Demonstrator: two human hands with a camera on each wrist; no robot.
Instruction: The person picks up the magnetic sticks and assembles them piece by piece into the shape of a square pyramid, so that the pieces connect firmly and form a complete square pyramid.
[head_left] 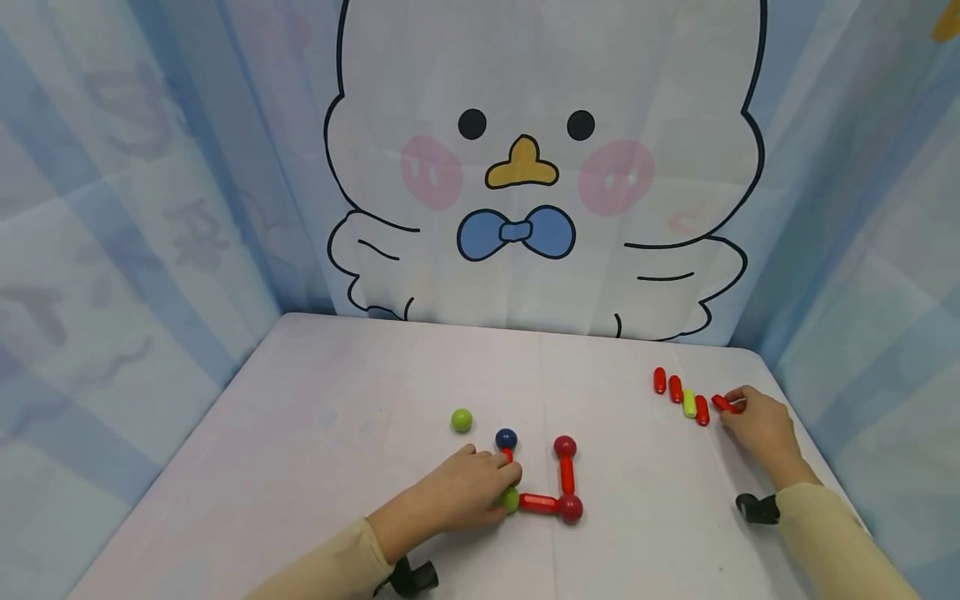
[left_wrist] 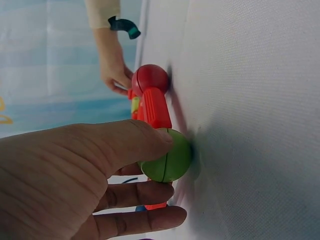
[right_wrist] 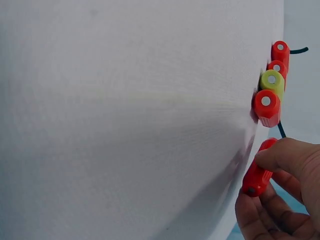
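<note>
Left grip (head_left: pixel 468 492) pinches a green ball (left_wrist: pixel 177 157), right grip (head_left: pixel 761 429) a red rod (right_wrist: pixel 256 176), pale table (head_left: pixel 330 417) beneath, blue curtains (head_left: pixel 127 208) around.

left of the blue ball (head_left: pixel 506 439), a green ball (head_left: pixel 461 420); right of it, red balls (head_left: pixel 570 508), red rods (head_left: pixel 567 476), one yellow-green rod (head_left: pixel 689 403).

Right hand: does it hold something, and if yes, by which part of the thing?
Yes. The right hand pinches a red rod by its sides, between thumb and fingers; one end is uncovered.
</note>
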